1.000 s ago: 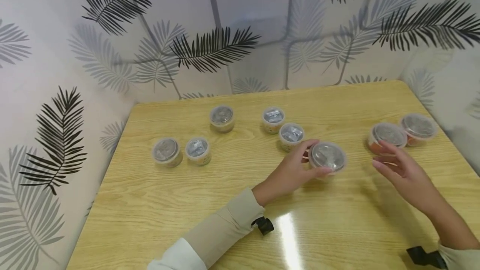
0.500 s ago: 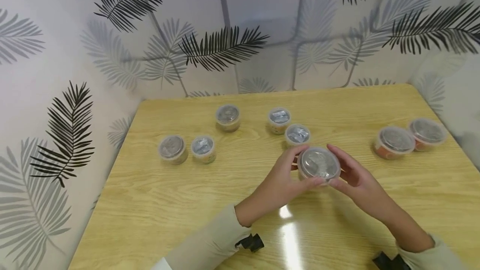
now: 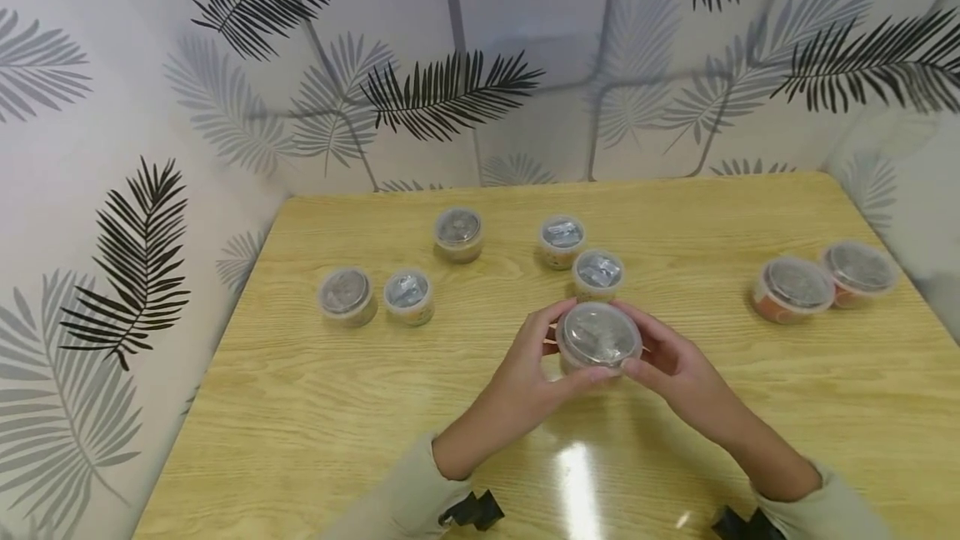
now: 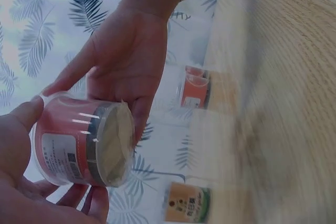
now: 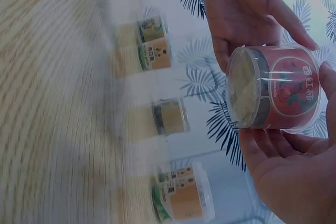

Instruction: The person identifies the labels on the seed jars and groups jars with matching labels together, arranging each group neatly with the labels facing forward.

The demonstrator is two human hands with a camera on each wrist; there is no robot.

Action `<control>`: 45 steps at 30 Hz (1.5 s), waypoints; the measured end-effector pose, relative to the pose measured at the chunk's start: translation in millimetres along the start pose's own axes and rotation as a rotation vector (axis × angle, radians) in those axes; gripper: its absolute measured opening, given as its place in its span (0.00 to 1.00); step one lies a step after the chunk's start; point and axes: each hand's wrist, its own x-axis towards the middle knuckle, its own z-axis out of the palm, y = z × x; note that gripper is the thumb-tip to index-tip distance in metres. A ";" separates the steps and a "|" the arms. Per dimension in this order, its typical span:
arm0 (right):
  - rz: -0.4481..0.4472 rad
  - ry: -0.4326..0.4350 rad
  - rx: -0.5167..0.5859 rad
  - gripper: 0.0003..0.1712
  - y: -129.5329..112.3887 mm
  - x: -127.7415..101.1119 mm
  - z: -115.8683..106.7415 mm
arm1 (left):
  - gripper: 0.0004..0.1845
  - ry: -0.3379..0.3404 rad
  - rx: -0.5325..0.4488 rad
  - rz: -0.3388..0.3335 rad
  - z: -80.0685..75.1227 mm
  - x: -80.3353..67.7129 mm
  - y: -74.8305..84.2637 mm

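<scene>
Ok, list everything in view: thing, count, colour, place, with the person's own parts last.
Held tub: one, clear lid, red label, lifted between both hands at table centre.
Red tubs: two, clear lids, touching, right side of table.
Small tubs: five, clear lids, pale and orange labels, spread over left and middle.
Table: one, light wood.
Wall: white, leaf print, behind.
Left hand: grips held tub.
Right hand: grips held tub.

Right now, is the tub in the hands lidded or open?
Lidded. A clear lid covers the top of the tub, held off the table between the left hand and right hand.
</scene>
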 end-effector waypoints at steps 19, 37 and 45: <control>0.081 -0.031 -0.043 0.28 3.3 8.6 11.6 | 0.38 -0.019 -0.139 -0.060 -16.7 -13.5 -16.6; 0.077 0.020 -0.012 0.30 2.7 6.5 13.3 | 0.33 0.009 -0.206 -0.081 -25.0 -14.0 1.5; 0.136 0.122 -0.078 0.27 5.9 7.2 14.1 | 0.28 0.005 -0.239 -0.058 -23.7 -12.7 -2.8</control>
